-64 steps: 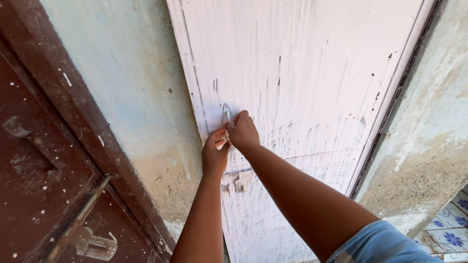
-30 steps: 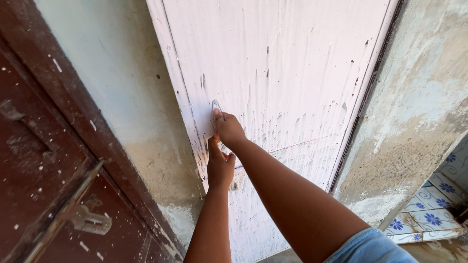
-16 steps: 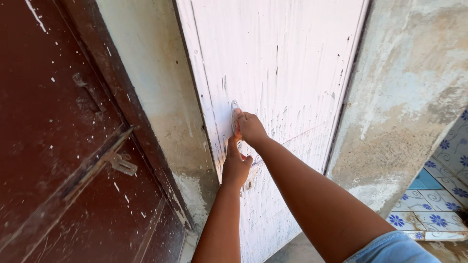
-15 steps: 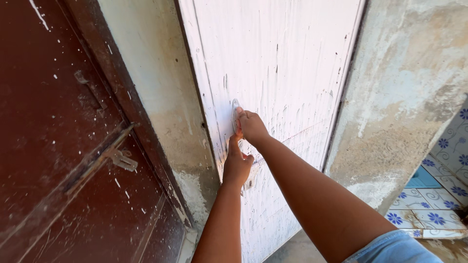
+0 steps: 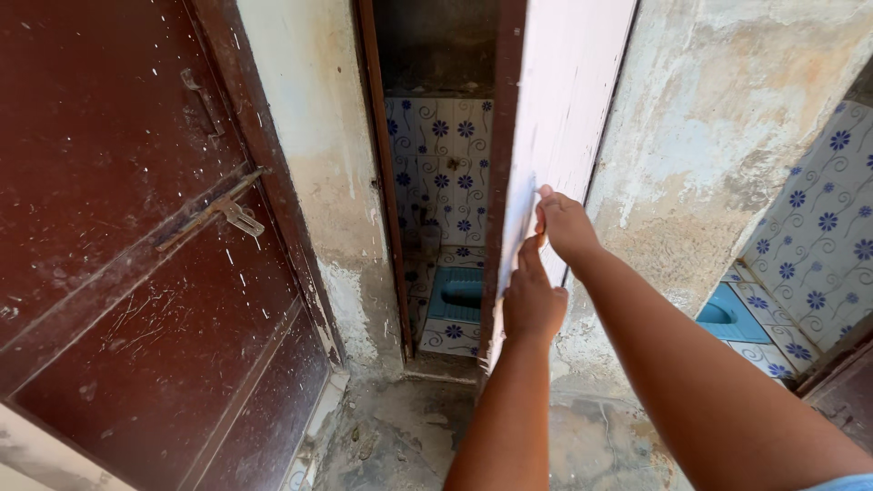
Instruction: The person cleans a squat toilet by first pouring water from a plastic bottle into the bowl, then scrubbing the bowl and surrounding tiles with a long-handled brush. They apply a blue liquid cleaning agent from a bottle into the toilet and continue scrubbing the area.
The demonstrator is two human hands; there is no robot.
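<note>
The right hand (image 5: 566, 225) is closed on the front face of the white door (image 5: 568, 91), fingers curled over something near the door's free edge; a handle would sit there, but the hand covers it and I cannot tell what it is. The left hand (image 5: 532, 302) sits just below, touching the right, with its fingers stretched up along the door's edge and the thumb side pressed to the wood. It looks wrapped around the edge, yet whether it truly clamps the door or only rests against it does not show. Two hands so close together suggest the door is stiff or heavy and needs a firm pull at one spot.

The door stands swung out towards the viewer, seen almost edge on, hinged on its right beside the rough plaster wall (image 5: 727, 155). Its face is pale, chalky white with streaks and a worn, dark brown edge.

Through the gap left of the door shows a narrow room with walls of white tiles (image 5: 436, 155) bearing blue flowers, and a blue squat pan (image 5: 459, 293) set in the floor. Further left, past a plastered pier, is a shut brown door (image 5: 118, 227) with a metal latch (image 5: 227, 211). To the far right, a second tiled stall with another blue pan (image 5: 727, 314) is partly in view
</note>
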